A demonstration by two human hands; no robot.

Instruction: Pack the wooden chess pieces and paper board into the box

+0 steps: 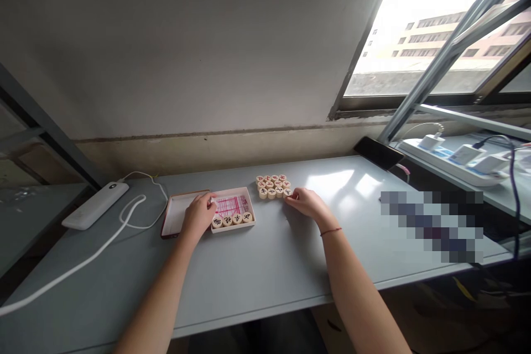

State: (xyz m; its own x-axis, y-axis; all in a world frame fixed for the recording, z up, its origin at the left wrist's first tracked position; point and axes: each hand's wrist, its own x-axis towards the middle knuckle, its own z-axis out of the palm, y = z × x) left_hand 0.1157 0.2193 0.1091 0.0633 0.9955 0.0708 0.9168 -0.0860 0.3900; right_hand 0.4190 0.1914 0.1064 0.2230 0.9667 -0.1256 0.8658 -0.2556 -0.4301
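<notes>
A shallow white box [254,206] on the desk holds a row of wooden Chinese chess pieces [237,218] with black characters along its near side. Its bottom shows a sheet with pink lines. My left hand [199,211] is closed at the box's left wall, fingers curled over the rim. To the right of the box, more chess pieces [271,193] stand in a tight block, with red characters in the far rows and black in the near row. My right hand [306,203] pinches the piece at the near right corner [287,192]; its fingertips are partly hidden.
The box lid [176,215] lies left of the box, partly under my left hand. A white power bank [96,206] with cables lies at the far left. A phone [378,153] leans at the back right, beside a power strip [448,160]. A blurred patch covers the desk's right.
</notes>
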